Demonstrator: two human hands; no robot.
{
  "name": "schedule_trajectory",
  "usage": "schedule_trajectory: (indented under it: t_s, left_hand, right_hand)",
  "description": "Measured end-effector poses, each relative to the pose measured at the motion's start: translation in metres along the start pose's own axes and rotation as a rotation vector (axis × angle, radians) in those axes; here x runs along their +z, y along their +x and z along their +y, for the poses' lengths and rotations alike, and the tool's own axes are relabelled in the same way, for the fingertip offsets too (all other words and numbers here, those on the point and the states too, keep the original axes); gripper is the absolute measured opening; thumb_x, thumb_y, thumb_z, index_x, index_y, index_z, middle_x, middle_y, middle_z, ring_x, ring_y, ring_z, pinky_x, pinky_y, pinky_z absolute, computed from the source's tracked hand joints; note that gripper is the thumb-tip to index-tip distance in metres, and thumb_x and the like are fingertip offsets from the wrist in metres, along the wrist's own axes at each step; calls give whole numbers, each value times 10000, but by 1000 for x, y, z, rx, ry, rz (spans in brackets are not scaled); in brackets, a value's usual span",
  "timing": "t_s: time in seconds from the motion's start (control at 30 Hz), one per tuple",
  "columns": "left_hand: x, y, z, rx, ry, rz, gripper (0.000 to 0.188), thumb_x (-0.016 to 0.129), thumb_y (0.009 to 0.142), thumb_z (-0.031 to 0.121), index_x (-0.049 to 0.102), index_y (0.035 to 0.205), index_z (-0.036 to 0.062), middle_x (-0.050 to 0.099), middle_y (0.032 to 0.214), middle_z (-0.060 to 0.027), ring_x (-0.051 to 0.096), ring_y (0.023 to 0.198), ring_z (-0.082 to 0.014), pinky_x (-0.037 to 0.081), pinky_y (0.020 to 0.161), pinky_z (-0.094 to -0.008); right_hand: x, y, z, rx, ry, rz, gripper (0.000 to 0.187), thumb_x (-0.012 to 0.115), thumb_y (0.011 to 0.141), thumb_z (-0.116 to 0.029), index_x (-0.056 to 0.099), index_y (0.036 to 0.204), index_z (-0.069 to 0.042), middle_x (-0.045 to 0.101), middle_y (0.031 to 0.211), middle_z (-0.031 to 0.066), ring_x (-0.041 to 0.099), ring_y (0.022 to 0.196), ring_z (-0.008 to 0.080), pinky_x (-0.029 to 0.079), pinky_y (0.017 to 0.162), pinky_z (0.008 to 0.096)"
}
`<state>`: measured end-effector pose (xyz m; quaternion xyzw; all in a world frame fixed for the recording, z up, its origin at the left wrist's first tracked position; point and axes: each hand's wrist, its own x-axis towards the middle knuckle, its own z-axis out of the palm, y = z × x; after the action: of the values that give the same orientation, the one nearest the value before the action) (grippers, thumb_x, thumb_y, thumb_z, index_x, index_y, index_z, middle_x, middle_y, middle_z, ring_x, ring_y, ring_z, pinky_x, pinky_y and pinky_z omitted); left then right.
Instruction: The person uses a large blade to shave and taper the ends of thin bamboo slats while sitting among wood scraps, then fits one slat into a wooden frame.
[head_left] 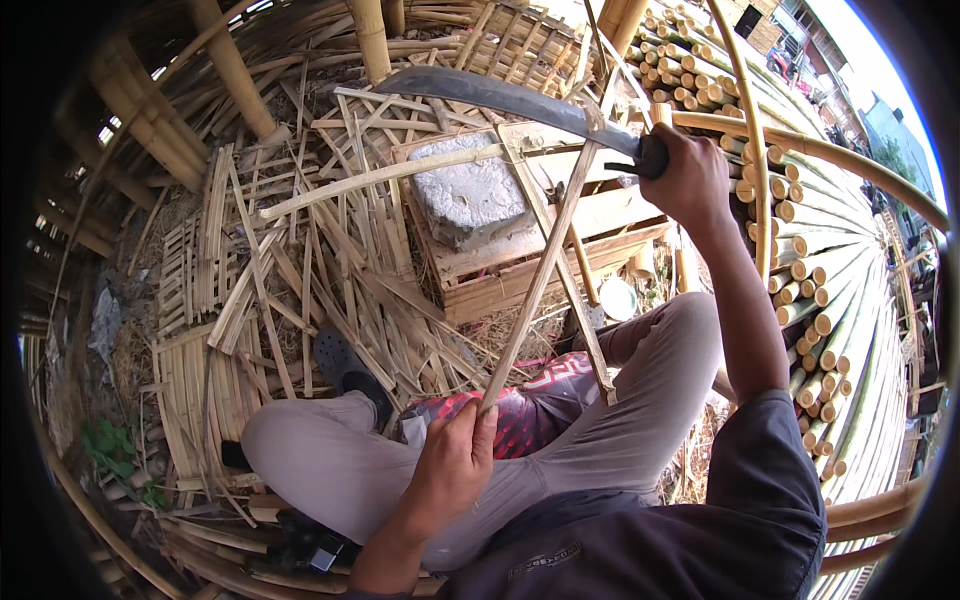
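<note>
Because it is long, narrow and thin, the bamboo strip [545, 272] should prove light and fairly stiff along its length, yet springy and apt to split along the grain. It rises obliquely from above the lap, past the front of the wooden crate [520, 288], to the machete [490, 92], whose blade it crosses near the handle; whether the two touch cannot be told. Its cut edges may be sharp, so the flat faces near the lower end, well apart from the blade, offer the safer hold. The left hand [455, 455] is closed on that lower end, thumb laid against the strip. The right hand [690, 175] is raised and wrapped firmly around the machete's dark handle, the blade reaching leftward. The machete is probably much the heavier of the two, rigid, and to be held by its handle alone. Farther out, a rough grey block [470, 190] rests on the crate, loose strips [330, 250] litter the ground to the left, and cut bamboo poles [835, 300] are stacked at the right.
</note>
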<state>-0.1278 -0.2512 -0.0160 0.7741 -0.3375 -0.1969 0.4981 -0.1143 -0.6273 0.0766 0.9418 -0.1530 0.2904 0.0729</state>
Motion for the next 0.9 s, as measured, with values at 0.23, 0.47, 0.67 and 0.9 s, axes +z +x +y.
schedule_trajectory:
  t_s: [0.23, 0.47, 0.67, 0.9]
  left_hand:
    - [-4, 3, -19, -38, 74, 96, 285, 517, 1045, 190, 574, 864, -23, 577, 622, -211, 605, 576, -418, 431, 536, -478]
    - [1, 4, 4, -45, -1, -21, 281, 518, 1041, 196, 570, 872, -22, 556, 613, -218, 596, 584, -433, 413, 532, -487]
    - [3, 0, -3, -34, 30, -86, 276, 523, 1039, 191, 565, 878, -29, 557, 619, -226, 603, 590, -431, 413, 531, -480]
    - [11, -3, 5, 12, -27, -175, 261, 522, 1041, 186, 571, 899, -28, 563, 635, -220, 601, 582, -419, 412, 531, -477]
  right_hand:
    - [-5, -34, -35, -251, 71, -139, 170, 685, 687, -153, 665, 853, -118, 654, 650, 125, 649, 622, 373, 495, 643, 489]
    - [-17, 12, 17, 114, -147, -97, 199, 675, 752, -216, 700, 933, -137, 673, 689, 160, 694, 705, 380, 544, 680, 499]
    - [-22, -24, 30, 130, -148, -165, 244, 709, 705, -209, 686, 929, -115, 677, 722, 177, 692, 732, 389, 544, 688, 505]
    - [-38, -33, 60, 141, -98, -1, 107, 667, 807, -197, 677, 865, -107, 651, 662, 175, 670, 659, 384, 532, 640, 496]
